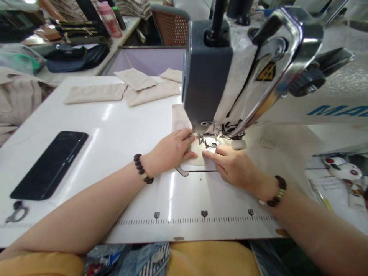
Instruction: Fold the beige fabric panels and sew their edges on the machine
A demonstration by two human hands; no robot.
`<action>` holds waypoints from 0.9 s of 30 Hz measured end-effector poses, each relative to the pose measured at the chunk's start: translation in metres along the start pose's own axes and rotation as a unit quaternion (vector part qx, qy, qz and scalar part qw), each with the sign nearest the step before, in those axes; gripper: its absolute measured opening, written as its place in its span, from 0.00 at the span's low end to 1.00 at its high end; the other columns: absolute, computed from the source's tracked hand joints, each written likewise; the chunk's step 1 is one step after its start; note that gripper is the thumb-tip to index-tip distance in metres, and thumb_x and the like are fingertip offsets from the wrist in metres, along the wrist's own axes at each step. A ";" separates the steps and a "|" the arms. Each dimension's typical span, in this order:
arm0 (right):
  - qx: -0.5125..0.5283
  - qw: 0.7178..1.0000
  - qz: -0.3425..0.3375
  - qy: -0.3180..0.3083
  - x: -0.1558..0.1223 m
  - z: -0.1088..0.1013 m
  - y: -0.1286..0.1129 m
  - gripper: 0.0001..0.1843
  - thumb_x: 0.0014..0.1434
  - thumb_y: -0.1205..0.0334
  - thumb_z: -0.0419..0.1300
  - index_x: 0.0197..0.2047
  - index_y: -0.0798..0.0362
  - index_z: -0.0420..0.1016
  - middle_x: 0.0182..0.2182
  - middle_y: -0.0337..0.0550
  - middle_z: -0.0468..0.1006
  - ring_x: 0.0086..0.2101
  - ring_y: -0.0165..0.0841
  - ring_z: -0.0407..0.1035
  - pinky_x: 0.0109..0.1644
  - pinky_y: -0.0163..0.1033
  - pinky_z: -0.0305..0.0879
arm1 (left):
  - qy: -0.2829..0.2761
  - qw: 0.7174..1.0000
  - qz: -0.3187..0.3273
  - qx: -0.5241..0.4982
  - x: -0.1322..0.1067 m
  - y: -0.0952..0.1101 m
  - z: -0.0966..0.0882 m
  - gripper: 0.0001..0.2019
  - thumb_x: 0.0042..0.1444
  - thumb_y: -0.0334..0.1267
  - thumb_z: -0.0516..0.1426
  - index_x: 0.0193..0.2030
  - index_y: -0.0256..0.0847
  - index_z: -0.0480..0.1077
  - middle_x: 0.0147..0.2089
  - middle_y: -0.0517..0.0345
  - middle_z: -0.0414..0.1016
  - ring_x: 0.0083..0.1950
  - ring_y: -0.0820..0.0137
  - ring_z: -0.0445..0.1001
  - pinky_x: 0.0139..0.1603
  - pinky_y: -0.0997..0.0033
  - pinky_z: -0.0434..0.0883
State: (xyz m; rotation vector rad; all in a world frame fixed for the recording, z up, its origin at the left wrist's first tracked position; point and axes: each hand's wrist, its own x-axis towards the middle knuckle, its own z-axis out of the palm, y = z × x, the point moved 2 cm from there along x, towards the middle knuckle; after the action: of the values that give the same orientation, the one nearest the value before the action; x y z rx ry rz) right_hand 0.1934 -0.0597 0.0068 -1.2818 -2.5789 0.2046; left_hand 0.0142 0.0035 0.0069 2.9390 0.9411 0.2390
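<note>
Across the white sewing table [115,126], beige cloth pieces [94,94] lie loosely. A soft, light cloth panel [180,119] sits at the presser foot [208,141] (perhaps doubled; the hands hide it), pressed by the left hand [169,151] and right hand [232,165], fingers flat, not pinching; it is best held flat near its edges.

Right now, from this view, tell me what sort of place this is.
Probably a garment sewing workshop: an industrial sewing machine set into a white worktable with a printed measuring scale, and cut beige fabric pieces laid out beside it.
</note>
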 end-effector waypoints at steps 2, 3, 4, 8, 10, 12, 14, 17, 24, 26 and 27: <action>0.000 1.000 -0.002 0.003 0.000 0.001 0.000 0.16 0.59 0.74 0.47 0.47 0.58 0.70 0.28 0.44 0.68 0.30 0.34 0.62 0.33 0.37 0.57 | 0.002 1.000 0.003 0.000 0.000 0.000 0.000 0.20 0.57 0.43 0.57 0.50 0.30 0.64 0.44 0.48 0.66 0.49 0.61 0.67 0.48 0.64 0.68; 0.002 1.000 -0.004 0.006 -0.001 0.001 0.001 0.16 0.58 0.74 0.47 0.47 0.57 0.70 0.28 0.44 0.68 0.30 0.34 0.62 0.33 0.37 0.57 | 0.003 1.000 0.005 -0.001 0.000 0.000 -0.001 0.20 0.56 0.43 0.57 0.50 0.30 0.64 0.45 0.47 0.66 0.49 0.61 0.67 0.48 0.64 0.68; 0.004 1.000 -0.003 0.009 -0.001 0.001 0.001 0.16 0.58 0.74 0.47 0.46 0.57 0.70 0.28 0.43 0.68 0.29 0.34 0.62 0.32 0.37 0.56 | 0.004 1.000 0.007 -0.003 0.000 0.000 -0.001 0.20 0.56 0.43 0.57 0.49 0.30 0.64 0.45 0.47 0.66 0.49 0.61 0.66 0.48 0.63 0.68; 0.013 1.000 0.006 0.018 0.000 0.002 0.002 0.16 0.57 0.73 0.48 0.45 0.55 0.71 0.28 0.43 0.68 0.29 0.32 0.62 0.31 0.35 0.55 | 0.004 1.000 0.011 -0.009 0.000 0.000 -0.001 0.16 0.57 0.43 0.57 0.46 0.31 0.65 0.46 0.47 0.65 0.50 0.60 0.66 0.48 0.63 0.68; 0.013 1.000 0.009 0.020 0.000 0.002 0.002 0.16 0.57 0.73 0.48 0.45 0.55 0.71 0.29 0.43 0.68 0.29 0.32 0.62 0.31 0.34 0.55 | 0.006 1.000 0.014 -0.010 0.001 0.000 -0.001 0.16 0.57 0.43 0.57 0.45 0.32 0.66 0.45 0.47 0.65 0.50 0.61 0.66 0.48 0.63 0.68; 0.012 1.000 0.009 0.022 0.001 0.001 0.001 0.16 0.56 0.74 0.48 0.45 0.55 0.71 0.29 0.43 0.69 0.29 0.32 0.62 0.30 0.34 0.55 | 0.008 1.000 0.018 -0.009 0.001 0.000 -0.001 0.16 0.56 0.43 0.57 0.46 0.32 0.65 0.45 0.47 0.65 0.50 0.61 0.66 0.49 0.62 0.68; 0.011 1.000 0.010 0.026 0.001 0.001 0.000 0.16 0.55 0.74 0.49 0.44 0.56 0.71 0.28 0.42 0.69 0.29 0.31 0.62 0.30 0.33 0.54 | 0.011 1.000 0.021 -0.007 0.001 0.000 -0.001 0.17 0.56 0.43 0.57 0.47 0.31 0.65 0.45 0.47 0.66 0.50 0.61 0.66 0.49 0.62 0.68; 0.010 0.999 0.007 0.030 0.001 0.001 0.000 0.17 0.55 0.74 0.49 0.45 0.56 0.71 0.28 0.42 0.69 0.29 0.31 0.62 0.30 0.33 0.54 | 0.017 1.000 0.025 -0.008 0.001 -0.001 0.001 0.18 0.56 0.43 0.58 0.47 0.31 0.65 0.45 0.47 0.66 0.50 0.61 0.66 0.49 0.62 0.68; -0.003 0.999 0.011 0.032 0.002 0.002 0.002 0.18 0.54 0.74 0.49 0.46 0.57 0.71 0.29 0.43 0.69 0.29 0.32 0.62 0.31 0.34 0.54 | 0.023 0.999 0.031 -0.007 0.001 -0.003 0.002 0.15 0.57 0.42 0.57 0.45 0.31 0.66 0.45 0.46 0.66 0.49 0.61 0.66 0.48 0.62 0.68; -0.005 0.999 -0.011 0.034 0.001 0.001 0.001 0.16 0.55 0.74 0.48 0.44 0.57 0.72 0.27 0.43 0.68 0.28 0.32 0.61 0.31 0.35 0.53 | 0.025 0.998 0.049 -0.010 -0.002 0.001 0.000 0.13 0.58 0.40 0.56 0.44 0.31 0.67 0.46 0.47 0.66 0.49 0.62 0.66 0.49 0.62 0.67; -0.004 0.999 -0.028 0.030 0.000 0.001 0.000 0.15 0.56 0.73 0.47 0.42 0.57 0.72 0.27 0.43 0.68 0.28 0.32 0.60 0.31 0.35 0.53 | 0.022 0.997 0.066 -0.014 -0.004 0.003 -0.001 0.11 0.59 0.39 0.55 0.43 0.32 0.67 0.46 0.48 0.67 0.49 0.63 0.66 0.50 0.63 0.67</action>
State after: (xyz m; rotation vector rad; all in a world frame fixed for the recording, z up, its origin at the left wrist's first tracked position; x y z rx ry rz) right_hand 0.1934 -0.0593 0.0058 -1.1979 -2.5629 0.1423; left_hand 0.0129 -0.0012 0.0076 2.9851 0.7430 0.3218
